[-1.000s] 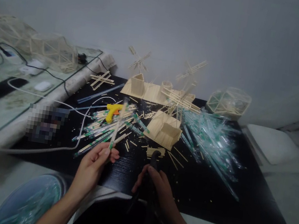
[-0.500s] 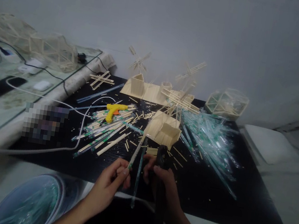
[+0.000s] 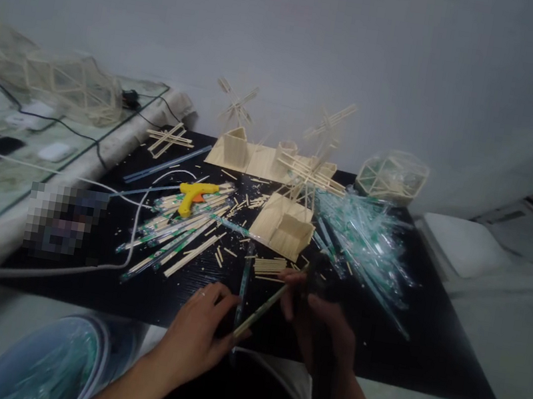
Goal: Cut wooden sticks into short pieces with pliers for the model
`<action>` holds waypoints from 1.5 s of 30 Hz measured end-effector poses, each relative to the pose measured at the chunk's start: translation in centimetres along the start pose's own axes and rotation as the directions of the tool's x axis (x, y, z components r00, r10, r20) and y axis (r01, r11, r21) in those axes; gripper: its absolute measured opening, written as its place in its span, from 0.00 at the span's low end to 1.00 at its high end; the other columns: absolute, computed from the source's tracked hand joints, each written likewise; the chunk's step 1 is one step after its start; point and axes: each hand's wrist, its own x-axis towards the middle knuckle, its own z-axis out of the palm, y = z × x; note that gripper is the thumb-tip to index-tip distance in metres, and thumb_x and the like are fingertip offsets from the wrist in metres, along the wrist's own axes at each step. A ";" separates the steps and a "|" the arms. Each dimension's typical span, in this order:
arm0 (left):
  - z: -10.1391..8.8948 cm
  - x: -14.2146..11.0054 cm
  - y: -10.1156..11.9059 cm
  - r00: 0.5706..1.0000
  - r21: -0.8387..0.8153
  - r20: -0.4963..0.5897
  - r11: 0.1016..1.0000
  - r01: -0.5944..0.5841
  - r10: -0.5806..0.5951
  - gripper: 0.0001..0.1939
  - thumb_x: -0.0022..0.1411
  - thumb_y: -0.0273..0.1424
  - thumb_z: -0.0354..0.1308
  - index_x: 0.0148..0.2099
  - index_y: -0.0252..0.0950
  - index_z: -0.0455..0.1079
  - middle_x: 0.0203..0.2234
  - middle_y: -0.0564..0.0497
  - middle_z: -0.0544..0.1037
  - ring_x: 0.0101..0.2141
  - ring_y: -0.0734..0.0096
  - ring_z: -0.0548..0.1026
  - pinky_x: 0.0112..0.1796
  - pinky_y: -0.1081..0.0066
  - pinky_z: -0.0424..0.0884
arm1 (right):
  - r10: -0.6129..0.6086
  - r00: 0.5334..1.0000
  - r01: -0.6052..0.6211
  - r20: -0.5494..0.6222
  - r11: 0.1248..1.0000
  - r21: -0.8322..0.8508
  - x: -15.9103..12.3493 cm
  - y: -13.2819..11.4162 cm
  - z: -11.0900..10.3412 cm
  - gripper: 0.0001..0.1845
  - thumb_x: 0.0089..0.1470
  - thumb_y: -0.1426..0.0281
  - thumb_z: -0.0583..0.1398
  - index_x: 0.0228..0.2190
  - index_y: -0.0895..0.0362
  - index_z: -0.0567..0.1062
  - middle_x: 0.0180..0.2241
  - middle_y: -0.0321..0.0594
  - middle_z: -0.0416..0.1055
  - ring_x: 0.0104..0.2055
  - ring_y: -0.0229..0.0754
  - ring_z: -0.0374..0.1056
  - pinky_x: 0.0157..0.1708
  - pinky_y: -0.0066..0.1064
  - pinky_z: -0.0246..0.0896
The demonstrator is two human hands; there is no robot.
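Observation:
Near the table's front edge, my left hand (image 3: 199, 334) pinches the lower end of a pair of wooden chopsticks (image 3: 259, 314) that slants up to the right. The fingers of my right hand (image 3: 334, 328) reach the chopsticks' upper end. That same hand is closed round a dark long-handled tool (image 3: 320, 370), blurred, its kind unclear. Between my hands a narrow clear wrapper (image 3: 245, 277) lies across the black tabletop. Beyond it sit a small bundle of short sticks (image 3: 270, 267) and a wooden windmill model (image 3: 268, 220) on a flat base.
A yellow glue gun (image 3: 191, 196) rests on wrapped chopsticks (image 3: 174, 239), its white cable (image 3: 133, 239) looping left. Empty wrappers (image 3: 366, 235) are heaped at right. More wooden models (image 3: 234, 148) stand at the back. A bucket of wrappers (image 3: 43, 360) is at lower left.
My left hand has carried the chopsticks right and down to my right hand, whose fingers now meet them. A clear wrapper has come to lie between the hands. The view has turned slightly right.

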 end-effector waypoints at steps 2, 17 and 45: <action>0.6 0.3 -0.6 0.999 0.120 -0.009 0.992 0.040 -0.039 0.13 0.67 0.37 0.56 0.51 0.39 0.72 0.40 0.44 0.76 0.41 0.55 0.75 0.45 0.55 0.70 | -0.006 0.999 0.006 -0.046 1.000 0.002 -0.1 -0.7 -0.7 0.14 0.49 0.65 0.61 0.35 0.57 0.83 0.38 0.45 0.77 0.24 0.38 0.61 0.33 0.38 0.57; -4.3 2.1 -1.2 0.983 -0.156 -0.178 0.986 -0.062 0.034 0.10 0.60 0.28 0.56 0.40 0.41 0.78 0.24 0.54 0.75 0.25 0.72 0.73 0.29 0.73 0.67 | 0.039 0.985 -0.042 -0.166 0.999 -0.015 -1.0 -0.9 -3.8 0.13 0.48 0.62 0.64 0.32 0.56 0.83 0.37 0.46 0.76 0.22 0.37 0.57 0.29 0.37 0.54; 2.7 1.0 2.2 0.989 -0.887 0.150 0.441 0.134 0.002 0.53 0.56 0.48 0.68 0.74 0.44 0.42 0.64 0.37 0.66 0.63 0.46 0.65 0.62 0.46 0.58 | -0.157 0.988 0.154 0.000 0.965 -0.212 -0.8 -0.5 -0.3 0.14 0.55 0.60 0.66 0.41 0.52 0.81 0.31 0.39 0.72 0.34 0.44 0.65 0.42 0.39 0.60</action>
